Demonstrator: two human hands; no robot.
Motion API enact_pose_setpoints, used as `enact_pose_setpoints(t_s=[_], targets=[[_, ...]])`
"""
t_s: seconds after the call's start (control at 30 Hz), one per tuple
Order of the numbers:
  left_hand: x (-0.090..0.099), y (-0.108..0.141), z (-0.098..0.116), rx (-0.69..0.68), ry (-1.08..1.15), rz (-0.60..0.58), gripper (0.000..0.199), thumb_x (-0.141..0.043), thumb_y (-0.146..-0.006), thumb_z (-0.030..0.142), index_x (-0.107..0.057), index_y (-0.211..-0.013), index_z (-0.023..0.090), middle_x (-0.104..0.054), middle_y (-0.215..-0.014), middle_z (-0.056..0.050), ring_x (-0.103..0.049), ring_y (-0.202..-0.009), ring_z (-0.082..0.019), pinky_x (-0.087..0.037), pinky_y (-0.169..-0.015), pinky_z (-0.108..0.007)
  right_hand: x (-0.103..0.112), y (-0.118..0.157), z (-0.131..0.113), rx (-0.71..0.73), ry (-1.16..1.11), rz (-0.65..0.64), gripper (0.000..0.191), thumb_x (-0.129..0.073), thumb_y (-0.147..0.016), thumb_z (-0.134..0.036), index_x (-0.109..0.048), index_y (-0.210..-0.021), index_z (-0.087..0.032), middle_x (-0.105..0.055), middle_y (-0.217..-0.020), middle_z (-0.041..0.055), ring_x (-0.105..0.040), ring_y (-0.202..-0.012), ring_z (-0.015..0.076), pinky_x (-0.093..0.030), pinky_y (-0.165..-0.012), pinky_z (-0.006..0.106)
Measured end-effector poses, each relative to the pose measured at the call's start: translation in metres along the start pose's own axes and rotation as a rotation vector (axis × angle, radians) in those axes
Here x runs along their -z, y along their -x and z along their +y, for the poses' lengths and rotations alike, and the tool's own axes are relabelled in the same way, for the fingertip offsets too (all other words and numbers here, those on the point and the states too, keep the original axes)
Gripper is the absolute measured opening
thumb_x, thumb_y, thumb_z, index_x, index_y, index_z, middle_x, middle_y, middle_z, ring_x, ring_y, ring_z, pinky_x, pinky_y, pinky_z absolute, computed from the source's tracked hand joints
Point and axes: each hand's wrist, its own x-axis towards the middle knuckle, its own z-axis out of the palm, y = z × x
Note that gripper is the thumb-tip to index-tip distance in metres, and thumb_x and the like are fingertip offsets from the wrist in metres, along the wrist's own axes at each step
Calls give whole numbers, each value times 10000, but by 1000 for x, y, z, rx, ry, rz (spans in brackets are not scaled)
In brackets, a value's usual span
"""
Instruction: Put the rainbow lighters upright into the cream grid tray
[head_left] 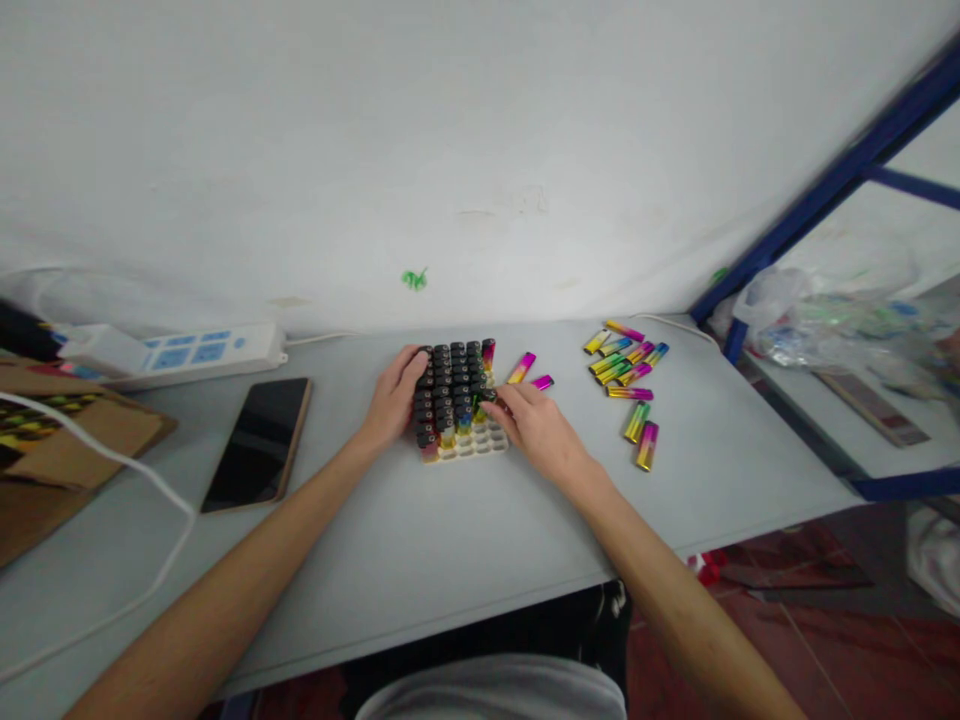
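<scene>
Currently, the left hand (396, 398) clasps packed lighters (442, 385); the right hand (531, 412) pinches 1 lighter (480, 408), shiny sleeves (647, 446) on its right.

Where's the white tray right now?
In the head view, the white tray sits near the centre on the grey table, between the left hand and right hand, left of the loose shiny pieces.

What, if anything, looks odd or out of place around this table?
A ragged green mark stands out on the white wall behind the grey table, like stray paint or ink. Shiny multicoloured metallic pieces lie scattered at the right, which may be intentional.
</scene>
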Motion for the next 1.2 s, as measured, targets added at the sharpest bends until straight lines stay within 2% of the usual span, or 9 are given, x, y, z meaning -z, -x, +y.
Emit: enact_pose_setpoints(t_s=[0.27,0.6,0.83,1.07,1.2], targets=[[0,0,1,19,-19,-1,360,-530,-969,565,-644,-975,223,-631,-910,-17,-565,-881,-212,-465,-774,-293,-3,0,-7,49,181,-75,359,-413,-1113,-371,-659,-961,-159,-666,-931,111,-598,-897,240,-483,-865,365],[0,0,1,11,-16,-8,363,-523,-986,553,-653,-1017,216,-641,-934,-23,-569,-896,-208,-473,-773,-289,-2,4,-4,78,215,-109,269,-518,-1077,-381,-669,-1035,-162,-661,-982,101,-596,-907,236,-469,-858,354],[1,0,2,25,-29,-3,353,-530,-969,548,-648,-994,217,-638,-917,-20,-567,-873,-208,-465,-757,-292,-2,3,-4,85,250,-112,286,-550,-1059,-391,-702,-959,-170,-681,-953,96,-604,-925,240,-451,-864,359],[1,0,5,16,-46,-17,362,-513,-974,552,-651,-1009,218,-661,-959,-30,-576,-913,-221,-466,-790,-303,-4,7,-10,42,294,-54,316,-553,-1060,-408,-751,-935,-195,-689,-958,105,-591,-952,250,-424,-880,385],[1,1,8,29,-50,-12,357,-516,-964,551,-639,-986,216,-651,-926,-22,-568,-885,-218,-458,-775,-306,0,6,-9,41,233,-94,288,-578,-1055,-371,-772,-954,-183,-703,-946,102,-615,-941,241,-436,-882,377]])
